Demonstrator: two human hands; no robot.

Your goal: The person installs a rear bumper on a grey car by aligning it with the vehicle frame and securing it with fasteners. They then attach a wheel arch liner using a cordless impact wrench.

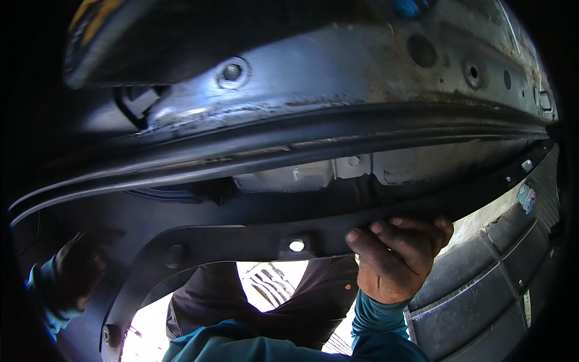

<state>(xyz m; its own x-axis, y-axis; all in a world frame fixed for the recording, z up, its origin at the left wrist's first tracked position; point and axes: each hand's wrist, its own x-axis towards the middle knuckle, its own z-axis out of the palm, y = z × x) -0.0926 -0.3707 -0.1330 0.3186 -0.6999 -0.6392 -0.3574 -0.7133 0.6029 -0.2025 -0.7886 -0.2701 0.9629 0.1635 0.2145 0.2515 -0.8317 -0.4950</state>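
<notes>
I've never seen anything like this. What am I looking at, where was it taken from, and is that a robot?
No robot here: these are a person's own bare hands. The single picture comes from a wide fisheye camera worn on the head, looking down, so straight edges bend toward its rim. The dark trousers and teal sleeves are the wearer's.

Across the top is grey metal, with a black ridged strip below it. Beneath that lies a curved black panel.

The right hand has its fingers on that panel's edge. The left hand is in shadow at the picture's left; whether it holds anything is unclear.
</notes>
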